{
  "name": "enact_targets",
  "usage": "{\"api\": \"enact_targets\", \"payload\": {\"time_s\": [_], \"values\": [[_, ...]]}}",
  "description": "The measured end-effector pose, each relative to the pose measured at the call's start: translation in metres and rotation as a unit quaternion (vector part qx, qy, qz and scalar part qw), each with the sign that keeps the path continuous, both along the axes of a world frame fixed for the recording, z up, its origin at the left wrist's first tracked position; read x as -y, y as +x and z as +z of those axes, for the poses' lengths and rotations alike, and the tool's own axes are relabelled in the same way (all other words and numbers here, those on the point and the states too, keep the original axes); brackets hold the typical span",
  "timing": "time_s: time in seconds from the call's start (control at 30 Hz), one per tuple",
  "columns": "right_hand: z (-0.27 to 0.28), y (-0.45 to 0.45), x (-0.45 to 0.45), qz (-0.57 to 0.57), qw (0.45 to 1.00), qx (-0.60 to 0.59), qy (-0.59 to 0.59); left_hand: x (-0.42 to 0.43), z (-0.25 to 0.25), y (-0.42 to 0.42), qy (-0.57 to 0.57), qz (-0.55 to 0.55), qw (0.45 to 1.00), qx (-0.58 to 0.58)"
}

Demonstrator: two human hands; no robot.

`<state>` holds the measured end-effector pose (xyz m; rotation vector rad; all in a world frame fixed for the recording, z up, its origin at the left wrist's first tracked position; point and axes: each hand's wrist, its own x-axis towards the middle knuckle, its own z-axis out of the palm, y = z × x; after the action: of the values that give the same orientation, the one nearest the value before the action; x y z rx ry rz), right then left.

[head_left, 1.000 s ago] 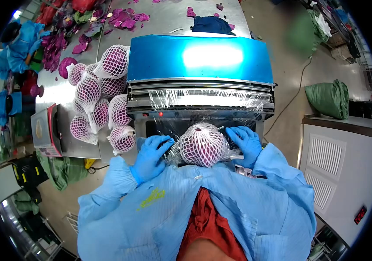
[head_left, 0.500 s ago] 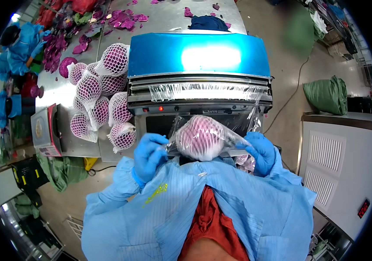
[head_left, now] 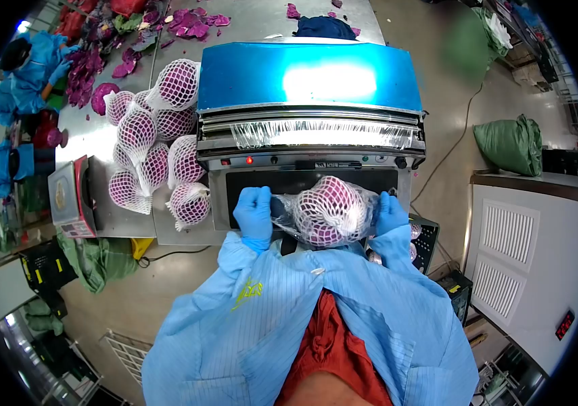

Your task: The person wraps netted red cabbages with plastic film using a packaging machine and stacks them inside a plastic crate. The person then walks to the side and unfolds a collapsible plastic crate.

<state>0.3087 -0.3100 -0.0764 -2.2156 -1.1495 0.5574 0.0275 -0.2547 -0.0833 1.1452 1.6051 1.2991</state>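
Note:
A purple cabbage in white foam netting (head_left: 329, 211), wrapped in clear film, is between my two blue-gloved hands. My left hand (head_left: 253, 215) is closed on the film's left end. On the other side, my right hand (head_left: 390, 215) grips the film's right end. Behind them stands the wrapping machine (head_left: 309, 81), with a blue cover, a strip of clear film (head_left: 322, 134) across its front and a lit red light. The machine's dark plate (head_left: 265, 181) lies partly behind the cabbage.
Several netted cabbages (head_left: 136, 132) are piled left of the machine. A box (head_left: 72, 199) stands at the table's left edge. Purple leaves (head_left: 191, 26) lie farther back. A black crate (head_left: 426, 243) is at the lower right. Two co-workers (head_left: 28, 74) are far left.
The cabbage has turned over within the film. Both hands have closed, and the film is now gathered at both sides, apart from the strip on the machine. More of the crate shows.

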Motion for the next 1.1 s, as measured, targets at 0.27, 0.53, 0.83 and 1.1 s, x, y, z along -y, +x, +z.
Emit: {"api": "enact_targets", "payload": {"time_s": [0.27,0.53,0.83,1.1], "values": [[0.01,-0.032,-0.035,0.156,0.949,0.202,-0.186,-0.013,0.004,0.054,0.12,-0.156,0.965,-0.171],[0.015,-0.024,-0.036,0.276,0.955,0.079,-0.073,-0.027,0.001,0.055,-0.148,-0.285,0.928,0.189],[0.063,-0.029,-0.016,0.269,0.936,0.013,0.226,-0.031,0.055,0.039,-0.298,-0.549,0.719,0.305],[0.098,0.019,-0.008,0.378,0.878,0.077,0.284,-0.016,0.053,0.046,-0.353,-0.591,0.66,0.301]]}}
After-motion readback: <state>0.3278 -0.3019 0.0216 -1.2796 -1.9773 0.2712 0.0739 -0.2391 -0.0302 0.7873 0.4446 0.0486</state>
